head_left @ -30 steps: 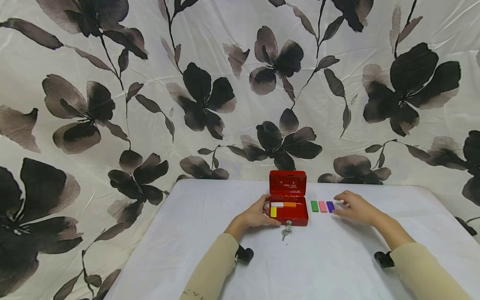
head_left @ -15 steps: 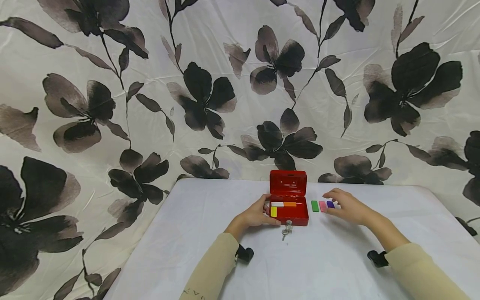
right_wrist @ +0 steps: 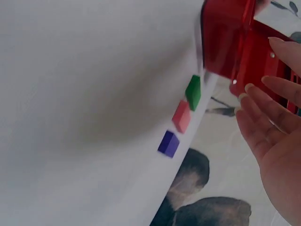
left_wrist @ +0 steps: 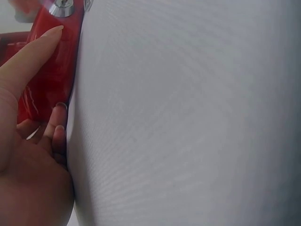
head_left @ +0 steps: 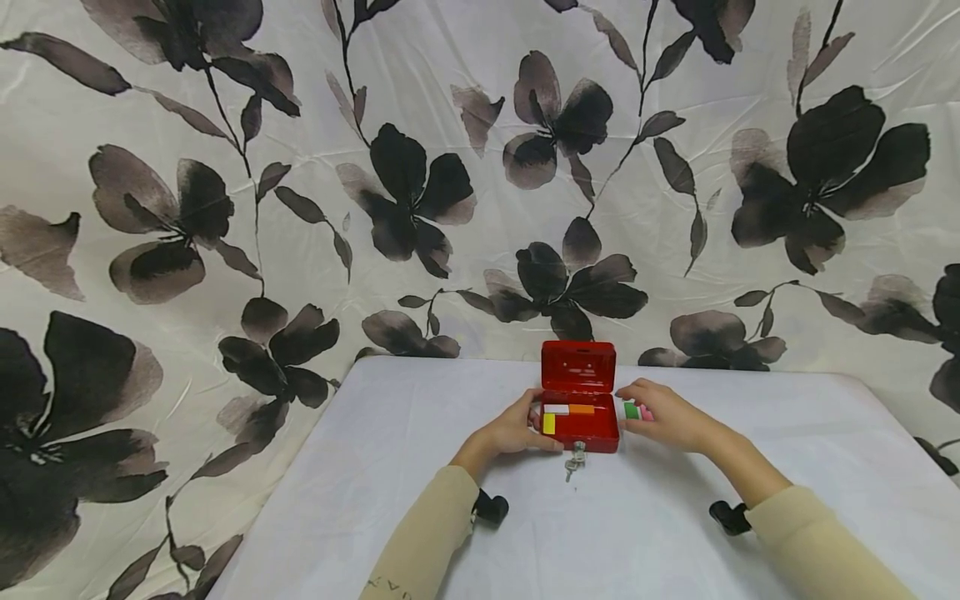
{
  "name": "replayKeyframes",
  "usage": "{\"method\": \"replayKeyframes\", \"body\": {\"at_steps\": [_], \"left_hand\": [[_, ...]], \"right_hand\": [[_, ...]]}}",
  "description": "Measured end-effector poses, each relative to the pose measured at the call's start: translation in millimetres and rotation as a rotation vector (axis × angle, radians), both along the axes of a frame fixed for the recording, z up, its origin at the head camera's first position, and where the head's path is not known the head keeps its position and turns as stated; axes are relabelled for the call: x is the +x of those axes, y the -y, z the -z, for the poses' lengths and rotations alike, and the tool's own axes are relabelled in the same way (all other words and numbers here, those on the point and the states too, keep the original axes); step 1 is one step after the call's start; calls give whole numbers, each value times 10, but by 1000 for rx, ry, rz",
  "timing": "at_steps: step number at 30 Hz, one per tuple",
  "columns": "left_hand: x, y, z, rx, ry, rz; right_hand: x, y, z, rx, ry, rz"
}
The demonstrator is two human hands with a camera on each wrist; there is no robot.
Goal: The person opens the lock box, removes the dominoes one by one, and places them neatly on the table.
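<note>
The red cash box (head_left: 604, 444) stands with its lid (head_left: 578, 367) raised. Inside, at its left, lie a white block (head_left: 556, 409), an orange block (head_left: 581, 409) and a yellow block (head_left: 550, 424). My left hand (head_left: 508, 430) grips the box's left end, thumb along the front wall and fingers at the side. My right hand (head_left: 672, 418), fingers apart and holding nothing, is over the row right of the box. A green block (right_wrist: 193, 92), a pink block (right_wrist: 181, 117) and a purple block (right_wrist: 169, 144) lie there; in the head view the hand hides the purple one.
Keys (head_left: 569, 469) hang from the lock at the front of the box. White cloth covers the table (head_left: 585, 542). Behind its far edge hangs a flowered curtain (head_left: 465, 208). Each wrist wears a black camera.
My right hand has moved left, from beside the purple block across the row to the green block and the box's right side. The left hand stays on the box.
</note>
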State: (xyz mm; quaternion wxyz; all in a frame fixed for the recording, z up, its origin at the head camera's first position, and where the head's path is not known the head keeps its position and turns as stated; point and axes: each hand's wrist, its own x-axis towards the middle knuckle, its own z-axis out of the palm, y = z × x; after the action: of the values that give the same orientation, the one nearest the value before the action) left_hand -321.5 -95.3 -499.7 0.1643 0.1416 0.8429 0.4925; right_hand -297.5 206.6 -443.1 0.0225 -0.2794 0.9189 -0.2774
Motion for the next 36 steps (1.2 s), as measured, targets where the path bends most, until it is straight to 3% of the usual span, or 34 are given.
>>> {"method": "replayKeyframes", "body": {"at_steps": [12, 19, 26, 36], "left_hand": [[-17, 7, 34, -23, -2, 4], [-21, 4, 26, -34, -19, 12], [-42, -2, 30, -38, -31, 19], [-39, -3, 25, -37, -14, 8]], "right_hand": [[-42, 372, 8, 15, 9, -21], [-72, 510, 79, 99, 13, 6], [-110, 640, 160, 179, -31, -2], [-157, 710, 214, 178, -69, -7]]}}
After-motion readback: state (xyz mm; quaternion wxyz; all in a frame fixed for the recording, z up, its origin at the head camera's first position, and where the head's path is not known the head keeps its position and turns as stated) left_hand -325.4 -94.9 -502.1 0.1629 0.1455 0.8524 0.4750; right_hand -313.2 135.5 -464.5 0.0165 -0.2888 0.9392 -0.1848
